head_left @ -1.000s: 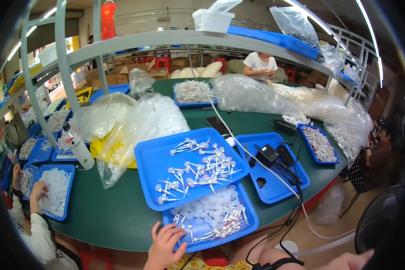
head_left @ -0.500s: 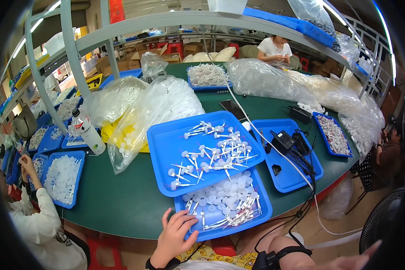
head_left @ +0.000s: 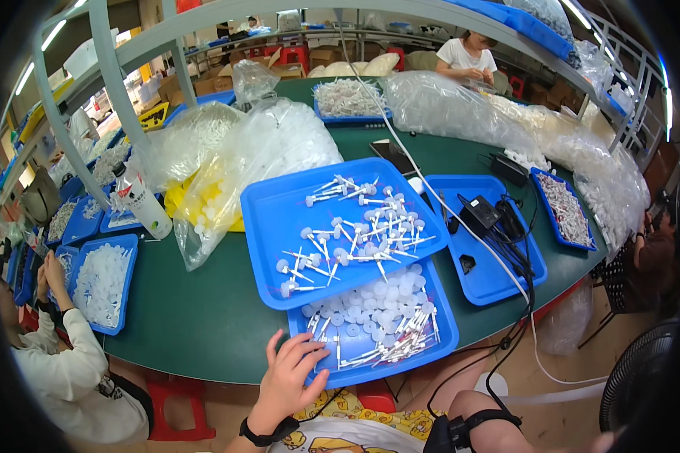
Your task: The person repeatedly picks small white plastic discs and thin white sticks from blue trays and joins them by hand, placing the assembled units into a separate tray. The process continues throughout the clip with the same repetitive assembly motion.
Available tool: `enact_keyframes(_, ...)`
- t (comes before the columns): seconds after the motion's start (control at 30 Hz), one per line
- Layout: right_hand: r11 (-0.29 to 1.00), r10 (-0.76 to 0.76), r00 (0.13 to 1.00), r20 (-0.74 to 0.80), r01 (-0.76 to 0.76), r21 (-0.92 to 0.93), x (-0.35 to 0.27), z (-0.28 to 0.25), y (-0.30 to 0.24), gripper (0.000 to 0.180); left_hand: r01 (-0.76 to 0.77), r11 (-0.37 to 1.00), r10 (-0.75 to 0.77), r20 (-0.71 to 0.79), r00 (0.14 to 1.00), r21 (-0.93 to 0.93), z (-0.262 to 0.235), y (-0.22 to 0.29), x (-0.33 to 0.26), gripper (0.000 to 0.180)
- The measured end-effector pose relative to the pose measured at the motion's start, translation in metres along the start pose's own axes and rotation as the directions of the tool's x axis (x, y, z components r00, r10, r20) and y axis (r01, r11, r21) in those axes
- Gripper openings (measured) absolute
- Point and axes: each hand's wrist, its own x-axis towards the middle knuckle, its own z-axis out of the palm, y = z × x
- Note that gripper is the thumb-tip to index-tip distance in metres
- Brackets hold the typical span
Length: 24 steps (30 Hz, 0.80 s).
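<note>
My left hand [head_left: 289, 374] rests at the near left rim of the lower blue tray [head_left: 447, 332], its fingers spread. The fingertips lie by a few thin white rods [head_left: 338, 351] inside that tray, and nothing is gripped. Translucent white discs [head_left: 370, 313] fill the tray's far part, and more rods with reddish tips [head_left: 408, 343] lie at its right. The upper blue tray [head_left: 272, 204] overlaps it, bearing assembled rods with discs on them [head_left: 355, 241]. Only a blurred bit of my right hand [head_left: 603, 443] shows at the lower right edge; its fingers cannot be made out.
Right of the trays, another blue tray [head_left: 506, 281] holds a black adapter [head_left: 480, 214] and cables. A white cable [head_left: 461, 249] crosses the green table [head_left: 196, 332]. Plastic bags [head_left: 279, 151], a bottle [head_left: 145, 208] and a phone [head_left: 393, 157] stand or lie farther back. A co-worker [head_left: 68, 362] sits left.
The view has shifted, so the table sits slightly higher in the picture. My right hand has dropped almost out of view at the lower right. My left hand stays at the tray.
</note>
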Motion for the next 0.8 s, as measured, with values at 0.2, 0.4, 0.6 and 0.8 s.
enact_keyframes(0.2, 0.889, 0.312, 0.942, -0.126, -0.336, -0.312, -0.043, -0.044, 0.003, 0.025, -0.002, 0.999, 0.003, 0.025, 1.0, -0.047, 0.0, 0.005, 0.005, 0.024)
enact_keyframes(0.4, -0.353, 0.426, 0.739, -0.522, -0.396, -0.848, -0.113, -0.072, 0.071, 0.02, 0.05, 0.998, -0.05, 0.002, 0.999, -0.05, -0.005, 0.01, 0.009, 0.02)
enact_keyframes(0.6, -0.369, 0.506, 0.694, -0.513, -0.363, -0.856, -0.104, -0.089, 0.08, 0.022, 0.105, 0.993, -0.107, -0.028, 0.994, -0.044, -0.006, 0.015, 0.023, 0.014)
enact_keyframes(0.8, -0.43, 0.551, 0.677, -0.488, -0.271, -0.861, -0.098, -0.106, 0.107, 0.023, 0.161, 0.987, -0.16, -0.071, 0.985, 0.016, 0.003, 0.023, 0.032, 0.013)
